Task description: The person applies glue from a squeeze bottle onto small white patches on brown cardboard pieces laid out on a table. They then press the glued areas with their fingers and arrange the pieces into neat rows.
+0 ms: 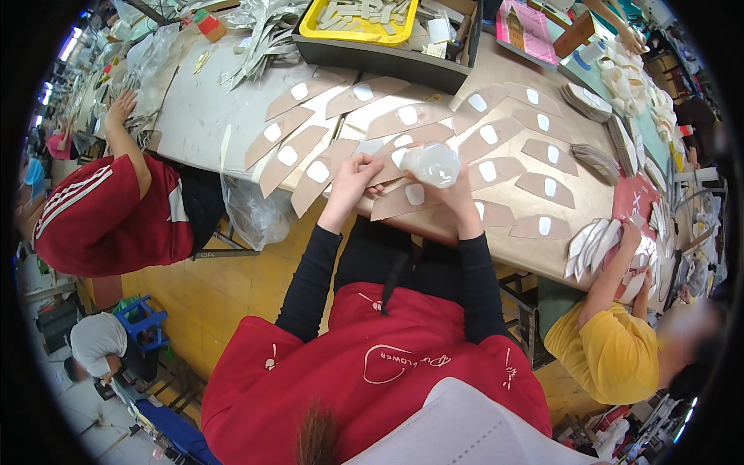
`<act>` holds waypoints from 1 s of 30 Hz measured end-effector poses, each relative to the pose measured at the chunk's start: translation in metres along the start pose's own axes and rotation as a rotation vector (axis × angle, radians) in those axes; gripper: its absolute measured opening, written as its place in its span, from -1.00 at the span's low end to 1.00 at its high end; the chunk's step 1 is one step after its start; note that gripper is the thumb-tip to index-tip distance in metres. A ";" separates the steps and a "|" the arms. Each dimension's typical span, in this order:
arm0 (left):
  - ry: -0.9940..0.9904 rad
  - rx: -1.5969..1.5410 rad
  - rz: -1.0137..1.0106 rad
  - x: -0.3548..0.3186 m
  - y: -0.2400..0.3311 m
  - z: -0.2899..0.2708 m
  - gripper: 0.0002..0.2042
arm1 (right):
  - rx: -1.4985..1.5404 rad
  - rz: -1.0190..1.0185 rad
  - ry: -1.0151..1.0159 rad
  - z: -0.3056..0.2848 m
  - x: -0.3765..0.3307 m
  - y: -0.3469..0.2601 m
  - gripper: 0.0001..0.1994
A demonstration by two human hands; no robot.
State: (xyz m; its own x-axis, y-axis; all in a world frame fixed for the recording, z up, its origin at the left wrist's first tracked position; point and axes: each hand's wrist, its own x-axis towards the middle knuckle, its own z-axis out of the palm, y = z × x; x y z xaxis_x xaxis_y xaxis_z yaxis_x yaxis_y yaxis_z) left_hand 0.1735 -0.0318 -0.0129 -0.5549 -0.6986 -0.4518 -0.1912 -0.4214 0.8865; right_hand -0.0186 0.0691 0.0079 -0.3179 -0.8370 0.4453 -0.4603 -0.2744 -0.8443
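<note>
My right hand [459,192] is wrapped round a translucent squeeze bottle [435,166], which is tilted over the near edge of the table. To its left, my left hand [355,178] is closed, thumb and fingers pinching the edge of a flat beige cut piece [387,172]. Part of that piece is hidden by the bottle and the right hand. Just below the two hands lies another beige piece [395,203] with a white patch [415,194] on it. Several more such pieces [490,135] are spread in rows around my hands, each with a white patch.
A black box [380,60] holding a yellow tray [356,32] of small pieces stands at the back. Stacked pieces [595,163] sit at the right. Co-workers in red [116,213] and yellow [612,349] work on either side. A clear plastic bag [260,213] hangs at the table's left edge.
</note>
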 end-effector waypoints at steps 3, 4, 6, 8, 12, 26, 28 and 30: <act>-0.015 -0.019 0.022 0.002 -0.001 -0.001 -0.78 | -0.037 -0.043 -0.034 0.008 0.001 -0.002 -0.68; -0.014 -0.018 0.033 0.002 -0.001 -0.001 -0.78 | -0.067 -0.051 -0.047 0.009 0.003 -0.003 -0.67; 0.000 -0.006 0.029 -0.001 -0.002 -0.001 -0.78 | -0.035 0.030 -0.009 0.009 0.008 -0.006 -0.63; 0.016 0.013 0.015 0.000 0.000 0.000 -0.78 | -0.043 0.105 0.040 0.009 0.015 -0.010 -0.59; 0.018 0.018 0.001 -0.001 0.002 0.001 -0.78 | -0.071 0.132 0.053 0.019 0.028 -0.013 -0.49; -0.033 0.014 0.016 -0.001 -0.001 -0.002 -0.80 | 0.250 0.468 0.402 -0.031 -0.003 -0.014 -0.68; -0.034 0.024 0.030 -0.002 0.000 -0.001 -0.80 | 0.481 0.372 0.509 -0.051 -0.015 -0.013 -0.57; -0.030 0.035 0.039 -0.003 0.000 0.000 -0.80 | 0.619 0.338 0.618 -0.065 -0.030 -0.013 -0.46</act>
State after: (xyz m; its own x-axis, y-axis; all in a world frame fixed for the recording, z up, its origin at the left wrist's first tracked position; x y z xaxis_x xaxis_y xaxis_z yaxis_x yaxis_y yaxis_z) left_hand 0.1750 -0.0297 -0.0117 -0.5862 -0.6961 -0.4145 -0.1972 -0.3736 0.9064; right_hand -0.0575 0.1284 0.0253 -0.8202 -0.5670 0.0769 0.2036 -0.4148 -0.8868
